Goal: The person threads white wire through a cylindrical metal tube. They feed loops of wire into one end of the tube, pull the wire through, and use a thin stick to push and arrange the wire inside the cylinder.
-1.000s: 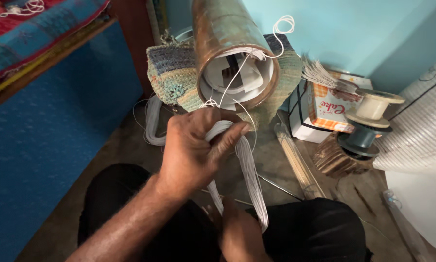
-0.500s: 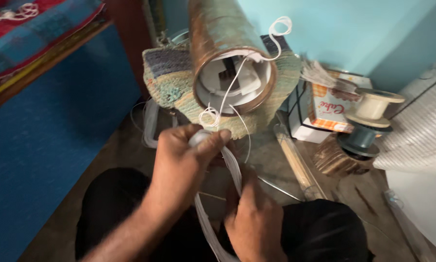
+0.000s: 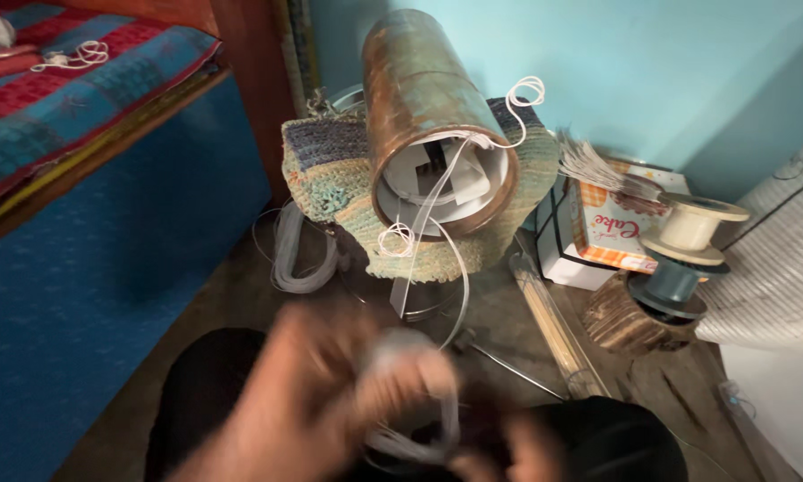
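My left hand (image 3: 321,393) is low in the view and blurred by motion, closed around a bundle of white strands (image 3: 410,375). My right hand (image 3: 508,451) is at the bottom edge, also blurred, fingers curled by the lower end of the same bundle. White strands (image 3: 428,228) run up from the hands to the open mouth of a large rusty metal cylinder (image 3: 424,116) lying on a woven cushion (image 3: 330,174). A small loop of white cord (image 3: 397,239) hangs at the cylinder's rim.
A bed with a blue side and a red patterned cover (image 3: 71,98) stands at left. A printed cardboard box (image 3: 620,223), an empty spool (image 3: 691,236), a bundle of thin sticks (image 3: 553,326) and white mesh (image 3: 776,268) lie at right.
Both hands have dropped lower and closer to me, moving fast and blurring. The strand bundle came down with them. The cylinder has stayed put.
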